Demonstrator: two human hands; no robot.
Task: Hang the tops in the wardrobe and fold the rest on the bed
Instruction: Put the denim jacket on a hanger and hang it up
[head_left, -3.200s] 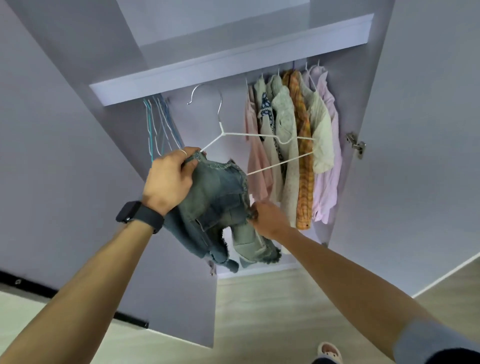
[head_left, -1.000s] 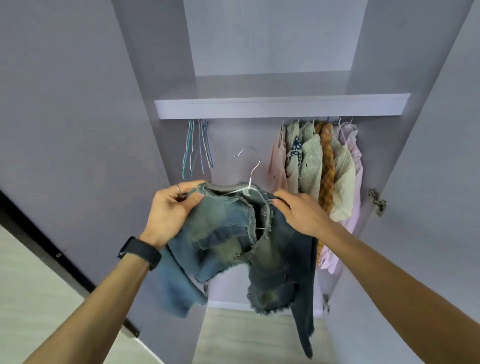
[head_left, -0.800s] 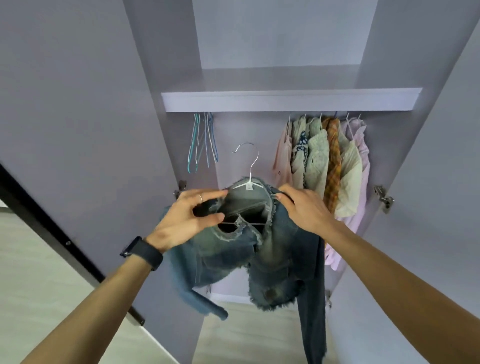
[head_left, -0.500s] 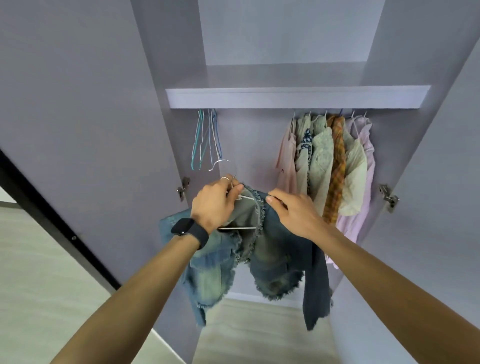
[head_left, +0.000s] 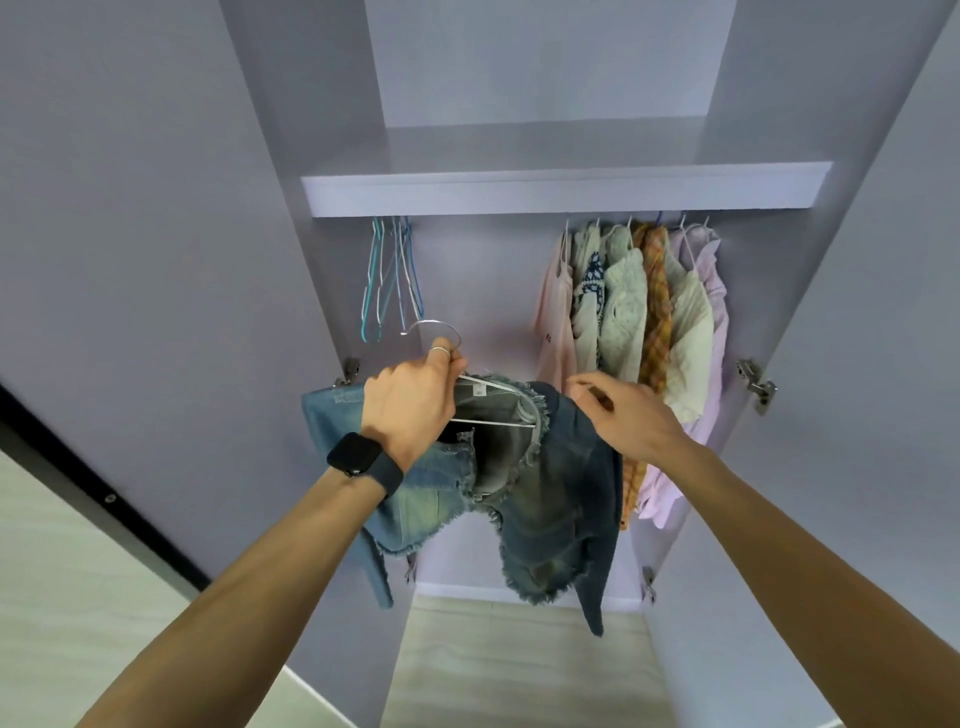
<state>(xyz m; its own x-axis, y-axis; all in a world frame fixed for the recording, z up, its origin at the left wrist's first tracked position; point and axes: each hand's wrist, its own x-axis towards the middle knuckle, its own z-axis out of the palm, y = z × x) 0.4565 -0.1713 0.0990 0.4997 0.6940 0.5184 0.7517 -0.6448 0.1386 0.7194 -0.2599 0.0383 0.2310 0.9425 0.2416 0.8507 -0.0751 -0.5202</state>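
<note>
Left hand (head_left: 410, 405) gripped the hanger (head_left: 493, 387) at its neck, leaving the hook free, probably for hanging beneath the shelf (head_left: 561, 189). Right hand (head_left: 623, 415) pinched the jacket (head_left: 561, 483) at its shoulder, apparently seating it. The jacket hung below the shelf, between spare hangers (head_left: 389, 280) and hung tops (head_left: 634, 322).

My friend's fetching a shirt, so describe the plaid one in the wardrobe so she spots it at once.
Under the wardrobe shelf, tops hang bunched together on the right. The plaid shirt sits mid-bunch, between two pale tops. It alone is orange and checked.
</note>
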